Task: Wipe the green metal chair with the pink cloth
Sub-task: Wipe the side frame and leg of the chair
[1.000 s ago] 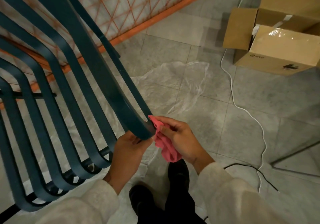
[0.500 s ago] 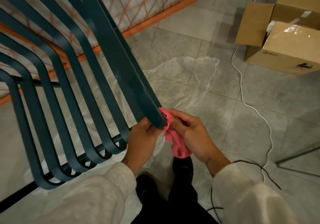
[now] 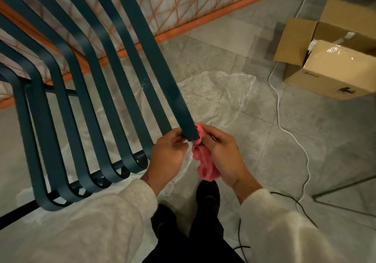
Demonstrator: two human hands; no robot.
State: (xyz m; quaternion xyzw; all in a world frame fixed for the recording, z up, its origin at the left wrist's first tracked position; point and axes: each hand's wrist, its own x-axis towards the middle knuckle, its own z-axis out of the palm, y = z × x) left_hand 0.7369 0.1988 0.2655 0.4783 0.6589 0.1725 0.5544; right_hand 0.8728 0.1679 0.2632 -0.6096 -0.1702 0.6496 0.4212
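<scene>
pink cloth [image 3: 205, 166] in curled right grip [image 3: 223, 152], against green chair [image 3: 162, 69] slat tip in pinching left grip [image 3: 168, 152]

Top and left edges crop the green chair [image 3: 160, 69]; the right edge crops the cardboard box [image 3: 325, 83].

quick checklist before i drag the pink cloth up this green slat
1. Cloth gripped: the right hand holds the pink cloth bunched up. ok
2. Cloth on metal: its top edge touches the near end of the green chair slat. ok
3. Chair steadied: the left hand holds the same slat end from the other side. ok
4. Slat surface clean: whitish specks sit partway up it. not ok
5. Wiping face of the cloth clean: hidden in the folds. cannot tell
</scene>
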